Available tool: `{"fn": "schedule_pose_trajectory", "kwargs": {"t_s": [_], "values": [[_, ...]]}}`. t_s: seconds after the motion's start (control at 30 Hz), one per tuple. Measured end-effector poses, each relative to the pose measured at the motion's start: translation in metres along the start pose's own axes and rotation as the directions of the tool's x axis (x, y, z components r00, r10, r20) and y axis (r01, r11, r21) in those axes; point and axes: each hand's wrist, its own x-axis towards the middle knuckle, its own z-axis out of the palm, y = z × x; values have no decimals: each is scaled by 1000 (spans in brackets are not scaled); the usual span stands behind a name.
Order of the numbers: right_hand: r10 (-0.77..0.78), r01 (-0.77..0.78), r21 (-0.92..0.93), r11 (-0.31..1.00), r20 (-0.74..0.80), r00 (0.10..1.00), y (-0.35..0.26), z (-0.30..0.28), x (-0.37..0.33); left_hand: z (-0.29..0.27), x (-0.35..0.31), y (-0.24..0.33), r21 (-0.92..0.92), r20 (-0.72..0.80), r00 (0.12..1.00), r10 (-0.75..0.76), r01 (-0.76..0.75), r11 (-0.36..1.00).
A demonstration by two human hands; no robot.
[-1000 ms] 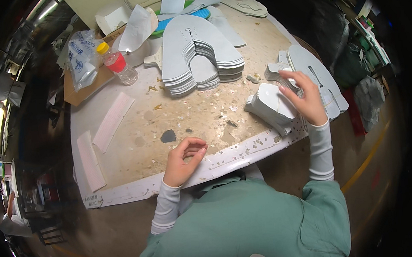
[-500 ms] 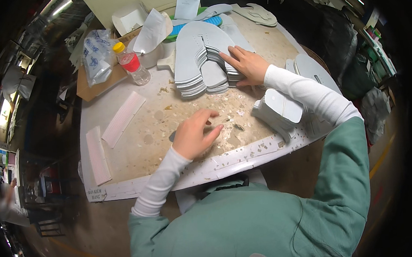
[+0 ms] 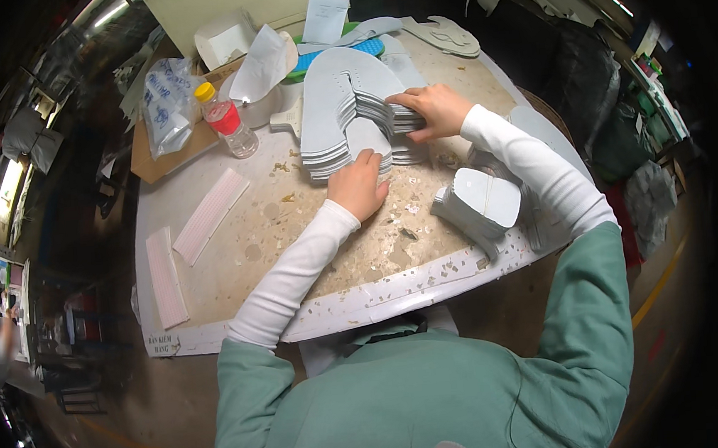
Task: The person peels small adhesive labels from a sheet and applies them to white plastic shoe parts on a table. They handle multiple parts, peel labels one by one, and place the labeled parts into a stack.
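A tall stack of grey, U-shaped shoe upper pieces (image 3: 323, 102), with small punched holes, stands mid-table. Within its opening lies a lower pile of rounded grey pieces (image 3: 367, 138). My left hand (image 3: 358, 189) curls its fingers over the near end of that inner pile, its thumb lower on the front side. Along the right side of the stack, my right hand (image 3: 439, 112) lies with thumb and fingers apart, fingertips touching the edges of the layers. A banded bundle of grey pieces (image 3: 486, 197) stands near my right forearm.
A yellow-capped bottle (image 3: 231, 126) stands left of the stack, before a cardboard box (image 3: 167, 158) and plastic bag (image 3: 169, 104). Two pink striped strips (image 3: 211, 215) lie at left. Blue-green soles (image 3: 335, 57) are behind the stack; more grey pieces (image 3: 540, 128) lie at right. Scraps litter the tabletop.
My left hand has moved forward from the bare tabletop to the inner pile. My right hand has shifted slightly along the stack's right side, and the layers there look more spread.
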Motion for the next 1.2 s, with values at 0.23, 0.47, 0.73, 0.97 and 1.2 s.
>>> {"fn": "schedule_pose_trajectory", "kwargs": {"t_s": [0.23,0.47,0.73,0.97,1.2], "values": [[67,-58,107,993,-86,994,10,-16,12,14,68,0,-843,453,871,-193,348,-410],[22,44,369,928,-174,985,13,-27,12,24,125,-3,-653,408,902,-139,182,-735],[579,-603,796,46,471,665,90,20,73,-2,127,-9,-616,448,868,-214,126,-778],[407,-413,825,-385,553,727,91,52,134,-8,129,-13,-567,416,892,-177,102,-817],[455,-410,888,-209,459,763,62,19,136,-16,119,-2,-717,306,927,-215,77,-692]]}}
